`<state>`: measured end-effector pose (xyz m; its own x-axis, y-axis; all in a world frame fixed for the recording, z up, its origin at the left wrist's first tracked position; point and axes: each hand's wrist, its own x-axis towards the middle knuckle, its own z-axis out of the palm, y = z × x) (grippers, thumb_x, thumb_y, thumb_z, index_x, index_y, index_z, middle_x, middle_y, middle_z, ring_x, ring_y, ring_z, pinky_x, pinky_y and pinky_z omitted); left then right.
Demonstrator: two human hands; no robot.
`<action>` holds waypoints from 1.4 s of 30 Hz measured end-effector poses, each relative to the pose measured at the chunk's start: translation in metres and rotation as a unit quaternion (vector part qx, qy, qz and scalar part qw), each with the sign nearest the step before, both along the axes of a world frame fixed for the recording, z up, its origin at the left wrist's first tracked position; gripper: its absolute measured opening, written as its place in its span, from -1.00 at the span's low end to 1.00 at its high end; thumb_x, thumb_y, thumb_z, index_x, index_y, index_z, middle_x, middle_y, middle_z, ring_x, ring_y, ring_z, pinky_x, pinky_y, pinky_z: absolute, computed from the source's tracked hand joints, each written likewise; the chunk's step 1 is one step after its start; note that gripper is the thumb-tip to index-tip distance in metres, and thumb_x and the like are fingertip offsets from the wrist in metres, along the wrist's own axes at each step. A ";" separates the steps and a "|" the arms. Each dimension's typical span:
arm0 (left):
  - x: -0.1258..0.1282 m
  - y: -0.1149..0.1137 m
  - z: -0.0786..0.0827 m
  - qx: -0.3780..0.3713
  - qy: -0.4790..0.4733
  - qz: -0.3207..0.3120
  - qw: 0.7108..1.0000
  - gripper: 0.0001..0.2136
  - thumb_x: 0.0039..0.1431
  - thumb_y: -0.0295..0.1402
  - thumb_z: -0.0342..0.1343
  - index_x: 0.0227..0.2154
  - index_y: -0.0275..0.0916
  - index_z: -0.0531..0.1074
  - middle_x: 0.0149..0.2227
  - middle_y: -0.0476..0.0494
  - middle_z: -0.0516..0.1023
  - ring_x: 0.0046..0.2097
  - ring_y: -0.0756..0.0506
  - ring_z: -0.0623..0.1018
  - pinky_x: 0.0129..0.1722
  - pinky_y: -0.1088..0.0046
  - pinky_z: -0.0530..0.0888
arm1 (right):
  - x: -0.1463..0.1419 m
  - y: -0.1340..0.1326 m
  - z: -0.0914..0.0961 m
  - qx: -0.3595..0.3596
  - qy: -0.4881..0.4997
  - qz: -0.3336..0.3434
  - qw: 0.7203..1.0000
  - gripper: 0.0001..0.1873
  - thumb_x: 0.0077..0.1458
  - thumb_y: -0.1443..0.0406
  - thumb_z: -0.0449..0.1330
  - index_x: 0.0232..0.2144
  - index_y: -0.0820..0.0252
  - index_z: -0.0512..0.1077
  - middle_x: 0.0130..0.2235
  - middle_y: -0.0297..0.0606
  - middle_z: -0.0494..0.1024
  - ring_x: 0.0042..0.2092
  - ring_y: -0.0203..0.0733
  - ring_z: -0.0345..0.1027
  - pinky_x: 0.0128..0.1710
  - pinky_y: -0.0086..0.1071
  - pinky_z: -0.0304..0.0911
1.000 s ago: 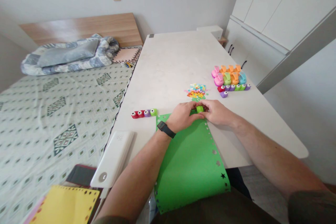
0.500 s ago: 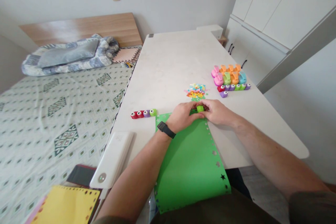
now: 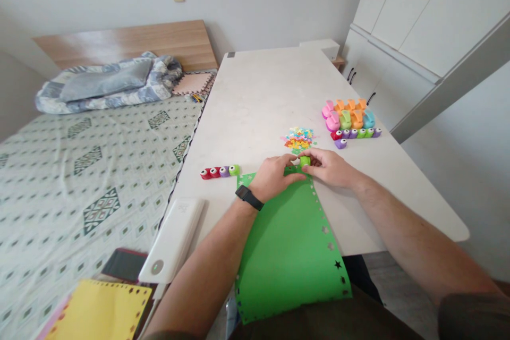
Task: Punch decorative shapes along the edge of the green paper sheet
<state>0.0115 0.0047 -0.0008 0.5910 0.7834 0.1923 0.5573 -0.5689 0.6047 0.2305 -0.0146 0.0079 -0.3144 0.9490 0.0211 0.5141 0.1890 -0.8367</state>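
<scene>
A green sheet of paper [image 3: 285, 234] lies on the table with small shapes punched along its edges, its near end bending over the table's front edge. At the far edge of the sheet, my right hand [image 3: 329, 166] grips a small lime-green craft punch [image 3: 305, 161] between thumb and fingers. My left hand [image 3: 273, 176] rests on the sheet just left of the punch, thumb and fingers apart with a gap between them. Beyond the hands lies a pile of colourful paper cutouts [image 3: 299, 138]. The punch's slot is too small to make out.
Small punches [image 3: 219, 171] stand in a row at the left. Larger punches [image 3: 345, 117] and more small ones are grouped at the right. A white power bank [image 3: 173, 239] with a cable lies at the table's left edge, near punched yellow paper [image 3: 99, 308].
My left hand has let go of the punch and its fingers have parted slightly to the left. My right hand still holds the punch at the sheet's far edge.
</scene>
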 end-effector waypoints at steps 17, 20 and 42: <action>-0.002 -0.001 -0.006 0.024 0.014 -0.001 1.000 -0.77 0.33 -0.32 0.10 0.00 -0.22 0.43 -0.10 -0.17 0.65 -0.06 -0.14 0.63 -0.01 0.30 0.52 | 0.000 0.010 -0.002 -0.112 0.250 -0.109 0.956 -0.59 0.19 -0.06 0.23 -0.25 0.17 0.49 -0.18 -0.13 0.65 -0.28 -0.19 0.50 -0.44 -0.43 0.27; -0.001 -0.002 -0.003 0.023 0.016 0.001 1.000 -0.75 0.33 -0.35 0.09 0.04 -0.21 0.42 -0.12 -0.16 0.66 -0.08 -0.14 0.63 -0.01 0.29 0.52 | -0.002 0.010 0.000 -0.127 0.276 -0.123 0.945 -0.54 0.21 -0.09 0.20 -0.28 0.20 0.49 -0.21 -0.09 0.66 -0.32 -0.20 0.50 -0.47 -0.43 0.27; 0.006 -0.005 -0.002 0.049 0.033 -0.036 0.998 -0.56 0.32 -0.42 0.04 0.24 -0.14 0.34 -0.09 -0.18 0.66 -0.04 -0.16 0.62 0.04 0.26 0.49 | -0.005 0.011 -0.009 -0.126 0.248 -0.116 0.953 -0.43 0.17 -0.20 0.15 -0.29 0.20 0.49 -0.34 -0.16 0.63 -0.34 -0.19 0.50 -0.52 -0.45 0.24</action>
